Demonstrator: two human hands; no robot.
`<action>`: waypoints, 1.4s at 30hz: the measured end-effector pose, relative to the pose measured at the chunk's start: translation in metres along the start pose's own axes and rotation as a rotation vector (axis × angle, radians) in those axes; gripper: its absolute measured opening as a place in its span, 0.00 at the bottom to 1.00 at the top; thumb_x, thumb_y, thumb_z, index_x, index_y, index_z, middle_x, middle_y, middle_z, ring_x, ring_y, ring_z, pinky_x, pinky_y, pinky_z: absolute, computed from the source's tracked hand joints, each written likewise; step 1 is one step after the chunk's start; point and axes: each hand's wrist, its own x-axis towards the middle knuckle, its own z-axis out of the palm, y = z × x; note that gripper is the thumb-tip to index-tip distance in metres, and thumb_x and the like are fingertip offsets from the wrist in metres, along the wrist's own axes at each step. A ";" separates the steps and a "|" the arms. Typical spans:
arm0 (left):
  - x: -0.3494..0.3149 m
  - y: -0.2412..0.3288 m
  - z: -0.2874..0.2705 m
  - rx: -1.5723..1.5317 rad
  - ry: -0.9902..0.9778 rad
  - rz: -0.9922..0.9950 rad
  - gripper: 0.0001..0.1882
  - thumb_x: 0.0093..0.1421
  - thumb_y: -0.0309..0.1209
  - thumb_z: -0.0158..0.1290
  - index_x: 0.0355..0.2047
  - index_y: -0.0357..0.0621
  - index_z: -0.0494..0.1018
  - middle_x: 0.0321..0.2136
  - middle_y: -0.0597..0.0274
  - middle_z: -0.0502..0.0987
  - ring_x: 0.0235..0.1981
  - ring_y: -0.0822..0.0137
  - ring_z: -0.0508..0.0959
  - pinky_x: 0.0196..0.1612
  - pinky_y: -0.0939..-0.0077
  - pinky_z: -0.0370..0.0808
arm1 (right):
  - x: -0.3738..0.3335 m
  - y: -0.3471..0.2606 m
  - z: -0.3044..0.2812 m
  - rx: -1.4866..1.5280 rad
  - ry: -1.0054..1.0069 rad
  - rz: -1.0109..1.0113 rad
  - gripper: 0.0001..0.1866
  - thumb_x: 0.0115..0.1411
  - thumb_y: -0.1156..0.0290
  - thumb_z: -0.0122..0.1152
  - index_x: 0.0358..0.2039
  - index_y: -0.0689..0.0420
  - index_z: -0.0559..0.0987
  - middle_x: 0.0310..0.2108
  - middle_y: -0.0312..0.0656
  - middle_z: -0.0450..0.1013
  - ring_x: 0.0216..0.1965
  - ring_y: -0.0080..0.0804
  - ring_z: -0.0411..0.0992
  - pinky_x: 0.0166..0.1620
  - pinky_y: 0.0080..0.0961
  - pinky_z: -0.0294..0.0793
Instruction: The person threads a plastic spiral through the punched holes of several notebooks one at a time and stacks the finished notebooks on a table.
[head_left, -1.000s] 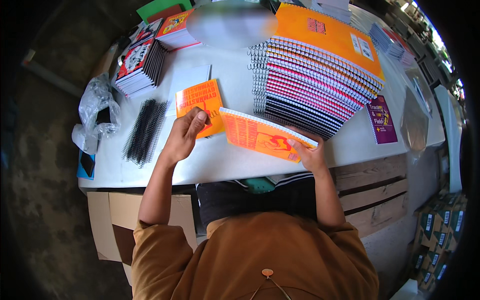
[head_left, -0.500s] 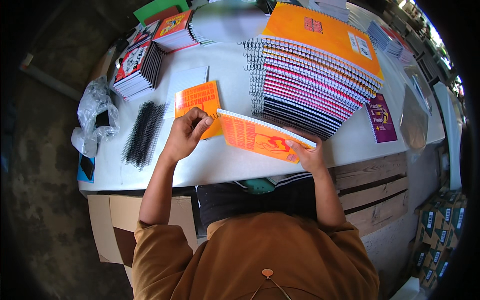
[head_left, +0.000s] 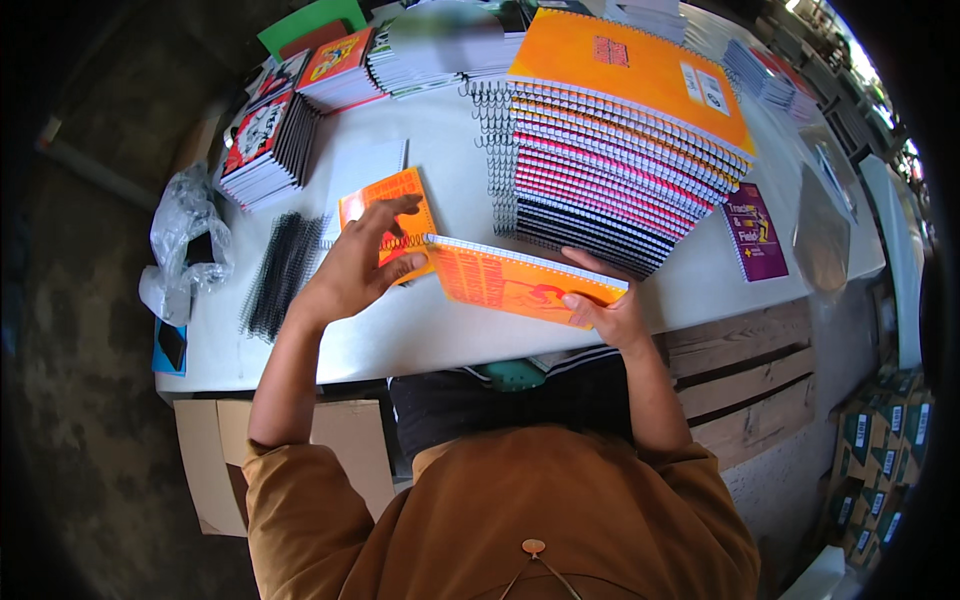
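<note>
My right hand (head_left: 612, 310) grips an orange notebook (head_left: 525, 290) by its right end, thumb on the cover and fingers behind. The notebook is tilted above the table's near edge, its row of punched holes along the top. A thin dark spiral coil (head_left: 408, 242) reaches from the notebook's upper left corner toward my left hand (head_left: 362, 258). That hand is open, thumb and fingers spread above and below the coil; whether any finger touches it I cannot tell. Behind lies a second orange notebook (head_left: 385, 190), partly covered by my left hand.
A tall stack of spiral notebooks (head_left: 620, 150) stands behind my right hand. Loose black coils (head_left: 280, 275) lie at left, beside crumpled clear plastic (head_left: 190, 245). Farther back are stacks of red-covered notebooks (head_left: 265, 150). A purple notebook (head_left: 755, 232) lies at right.
My left hand has gone from a pinch at the notebook's corner to spread fingers, shifting slightly left. More coil shows between them. The held notebook has dropped slightly.
</note>
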 end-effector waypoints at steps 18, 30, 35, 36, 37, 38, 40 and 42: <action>0.021 0.043 -0.011 0.552 -0.557 0.140 0.16 0.41 0.26 0.60 0.31 0.39 0.69 0.35 0.54 0.72 0.41 0.53 0.70 0.41 0.61 0.67 | -0.014 0.001 -0.007 -0.157 -0.216 -0.125 0.31 0.43 0.87 0.47 0.50 0.52 0.72 0.48 0.43 0.70 0.48 0.40 0.69 0.51 0.26 0.66; -0.010 -0.053 0.049 0.754 0.832 0.546 0.52 0.53 0.66 0.31 0.61 0.32 0.37 0.61 0.39 0.43 0.62 0.38 0.42 0.62 0.46 0.36 | -0.037 0.003 0.015 -0.166 -0.137 -0.170 0.32 0.41 0.86 0.46 0.50 0.54 0.72 0.48 0.45 0.70 0.48 0.42 0.69 0.51 0.29 0.67; -0.076 -0.069 0.112 0.776 0.341 0.372 0.56 0.52 0.70 0.27 0.60 0.28 0.33 0.60 0.28 0.35 0.62 0.37 0.36 0.61 0.43 0.33 | -0.035 0.009 0.021 -0.215 -0.196 -0.358 0.32 0.42 0.86 0.50 0.52 0.53 0.71 0.50 0.44 0.69 0.49 0.42 0.69 0.51 0.32 0.68; -0.070 -0.066 0.101 0.799 0.353 0.367 0.56 0.52 0.70 0.27 0.60 0.28 0.33 0.60 0.28 0.35 0.62 0.37 0.36 0.61 0.43 0.33 | -0.034 0.014 0.018 -0.212 -0.165 -0.323 0.30 0.45 0.84 0.52 0.52 0.54 0.71 0.51 0.45 0.68 0.50 0.42 0.68 0.51 0.32 0.68; -0.057 -0.058 0.091 0.758 0.538 0.491 0.55 0.52 0.69 0.26 0.60 0.27 0.37 0.61 0.32 0.36 0.62 0.37 0.36 0.61 0.43 0.34 | -0.034 0.020 0.018 -0.260 -0.173 -0.404 0.27 0.48 0.83 0.54 0.52 0.55 0.70 0.51 0.43 0.68 0.51 0.40 0.68 0.51 0.32 0.68; -0.049 -0.048 0.080 0.717 0.700 0.595 0.54 0.53 0.69 0.26 0.59 0.26 0.41 0.61 0.35 0.36 0.62 0.37 0.37 0.61 0.42 0.36 | -0.033 0.021 0.020 -0.242 -0.201 -0.387 0.27 0.48 0.83 0.54 0.52 0.55 0.70 0.51 0.43 0.68 0.51 0.40 0.68 0.51 0.32 0.68; -0.021 -0.027 0.063 0.731 0.905 0.455 0.53 0.53 0.68 0.26 0.59 0.27 0.44 0.62 0.41 0.39 0.63 0.41 0.40 0.61 0.43 0.36 | -0.035 0.017 0.026 -0.273 -0.269 -0.375 0.24 0.50 0.80 0.56 0.51 0.55 0.71 0.50 0.44 0.69 0.50 0.38 0.68 0.50 0.31 0.69; -0.034 -0.047 0.081 0.434 0.761 0.233 0.54 0.52 0.68 0.32 0.60 0.29 0.40 0.63 0.43 0.39 0.63 0.44 0.40 0.61 0.44 0.35 | -0.030 0.010 0.032 -0.250 -0.301 -0.430 0.24 0.49 0.79 0.57 0.49 0.56 0.73 0.49 0.45 0.70 0.49 0.38 0.70 0.51 0.31 0.69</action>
